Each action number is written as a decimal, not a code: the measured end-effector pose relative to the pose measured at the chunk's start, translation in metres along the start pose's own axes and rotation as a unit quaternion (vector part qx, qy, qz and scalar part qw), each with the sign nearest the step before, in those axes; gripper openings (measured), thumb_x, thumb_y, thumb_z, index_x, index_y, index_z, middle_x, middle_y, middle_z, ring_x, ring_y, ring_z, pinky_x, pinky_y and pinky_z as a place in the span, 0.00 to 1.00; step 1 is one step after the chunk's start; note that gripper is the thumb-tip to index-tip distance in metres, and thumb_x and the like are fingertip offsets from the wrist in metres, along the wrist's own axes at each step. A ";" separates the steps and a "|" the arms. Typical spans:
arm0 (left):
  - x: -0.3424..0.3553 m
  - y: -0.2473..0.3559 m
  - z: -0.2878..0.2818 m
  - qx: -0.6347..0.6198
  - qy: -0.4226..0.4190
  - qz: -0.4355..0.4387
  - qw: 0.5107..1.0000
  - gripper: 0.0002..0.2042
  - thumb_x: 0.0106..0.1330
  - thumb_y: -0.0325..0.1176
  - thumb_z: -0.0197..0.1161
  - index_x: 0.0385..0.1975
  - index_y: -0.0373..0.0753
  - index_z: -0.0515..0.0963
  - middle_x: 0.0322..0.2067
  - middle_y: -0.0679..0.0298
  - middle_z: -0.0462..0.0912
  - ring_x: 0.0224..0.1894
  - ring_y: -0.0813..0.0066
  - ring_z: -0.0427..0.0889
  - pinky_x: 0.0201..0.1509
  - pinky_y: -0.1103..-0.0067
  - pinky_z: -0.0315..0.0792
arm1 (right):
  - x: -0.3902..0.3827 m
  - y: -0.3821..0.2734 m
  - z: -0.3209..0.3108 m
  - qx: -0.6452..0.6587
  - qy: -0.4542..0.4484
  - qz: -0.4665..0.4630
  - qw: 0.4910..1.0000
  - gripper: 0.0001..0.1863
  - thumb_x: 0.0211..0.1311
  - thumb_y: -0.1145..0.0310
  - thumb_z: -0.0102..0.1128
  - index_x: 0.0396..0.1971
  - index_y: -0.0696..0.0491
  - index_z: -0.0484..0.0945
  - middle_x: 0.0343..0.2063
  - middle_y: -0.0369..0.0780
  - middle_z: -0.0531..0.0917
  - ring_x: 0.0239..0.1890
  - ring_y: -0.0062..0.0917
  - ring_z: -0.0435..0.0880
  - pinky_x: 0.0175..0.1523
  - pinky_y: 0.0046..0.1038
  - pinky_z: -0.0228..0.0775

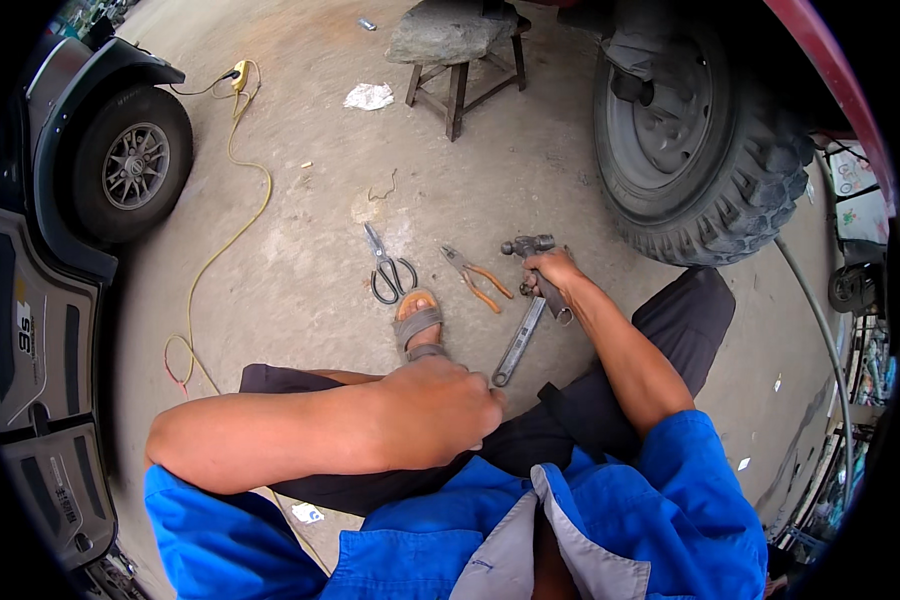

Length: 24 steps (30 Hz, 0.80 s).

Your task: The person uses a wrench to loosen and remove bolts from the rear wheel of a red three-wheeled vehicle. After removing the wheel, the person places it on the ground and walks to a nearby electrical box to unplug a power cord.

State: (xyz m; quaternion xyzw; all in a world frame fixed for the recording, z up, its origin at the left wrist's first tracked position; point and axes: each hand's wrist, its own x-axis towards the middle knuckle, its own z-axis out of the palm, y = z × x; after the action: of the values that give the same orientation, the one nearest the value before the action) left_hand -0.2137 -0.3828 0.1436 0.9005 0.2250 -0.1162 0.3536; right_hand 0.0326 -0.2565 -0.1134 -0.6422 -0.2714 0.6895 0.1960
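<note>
Black-handled scissors (382, 260) lie on the floor (300, 250), ahead of the left hand (440, 405), whose fingers are curled; I cannot tell whether they pinch anything. Orange-handled pliers (462, 266) lie left of the right fingers. A wrench (519, 342) slants between both hands' fingers. The right hand's (552, 272) fingers wrap the hammer (530, 245) near its head.

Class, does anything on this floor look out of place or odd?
Yes: a crumpled white scrap lies left of the stool, and a thin, crooked strip, possibly wire, lies beyond the scissors. Both look like stray litter rather than tools. Nothing looks clearly damaged.
</note>
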 end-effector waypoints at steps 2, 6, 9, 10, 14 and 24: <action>0.004 0.000 -0.002 -0.009 0.003 0.007 1.000 0.13 0.52 0.30 0.65 0.33 0.28 0.75 0.26 0.46 0.80 0.36 0.48 0.82 0.40 0.64 0.77 | 0.008 0.014 0.005 0.012 0.001 0.023 1.000 0.05 0.57 0.76 0.56 0.26 0.62 0.72 0.16 0.43 0.77 0.14 0.26 0.75 0.17 0.28 0.68; 0.010 0.003 -0.008 -0.022 0.030 0.030 0.999 0.10 0.45 0.23 0.61 0.29 0.29 0.74 0.21 0.47 0.79 0.31 0.45 0.81 0.42 0.61 0.75 | 0.011 0.037 0.013 -0.002 0.002 0.029 1.000 0.06 0.57 0.74 0.57 0.25 0.62 0.74 0.16 0.42 0.77 0.13 0.26 0.75 0.17 0.28 0.68; 0.014 0.002 -0.004 -0.021 0.041 0.036 0.998 0.09 0.44 0.22 0.61 0.27 0.29 0.74 0.19 0.48 0.78 0.30 0.45 0.81 0.49 0.59 0.71 | -0.002 0.034 0.021 -0.051 0.001 0.042 0.998 0.06 0.59 0.72 0.59 0.26 0.59 0.74 0.16 0.40 0.76 0.14 0.23 0.74 0.16 0.26 0.66; 0.016 0.001 -0.003 -0.020 0.043 0.037 0.998 0.09 0.44 0.23 0.61 0.27 0.29 0.74 0.18 0.48 0.78 0.29 0.45 0.81 0.51 0.58 0.70 | -0.003 0.036 0.025 -0.051 -0.005 0.040 0.998 0.06 0.59 0.73 0.58 0.26 0.60 0.74 0.16 0.40 0.76 0.13 0.23 0.74 0.16 0.26 0.66; 0.023 -0.001 -0.007 -0.008 0.006 0.030 0.999 0.09 0.45 0.23 0.61 0.28 0.29 0.75 0.22 0.47 0.79 0.32 0.45 0.81 0.54 0.58 0.67 | -0.011 0.051 0.027 -0.058 0.003 0.037 0.998 0.07 0.57 0.72 0.59 0.27 0.61 0.75 0.16 0.41 0.77 0.13 0.24 0.74 0.16 0.27 0.67; 0.052 -0.001 -0.024 -0.046 0.004 0.067 0.997 0.08 0.51 0.23 0.61 0.30 0.31 0.73 0.28 0.50 0.81 0.37 0.46 0.81 0.42 0.61 0.73 | -0.011 0.101 0.024 -0.019 -0.027 -0.013 0.999 0.08 0.51 0.76 0.63 0.26 0.63 0.73 0.15 0.42 0.76 0.15 0.26 0.77 0.17 0.30 0.68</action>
State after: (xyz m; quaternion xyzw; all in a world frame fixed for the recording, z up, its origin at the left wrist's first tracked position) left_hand -0.1671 -0.3486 0.1413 0.8967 0.1705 -0.0780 0.4009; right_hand 0.0176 -0.3447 -0.1668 -0.6236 -0.2982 0.6984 0.1856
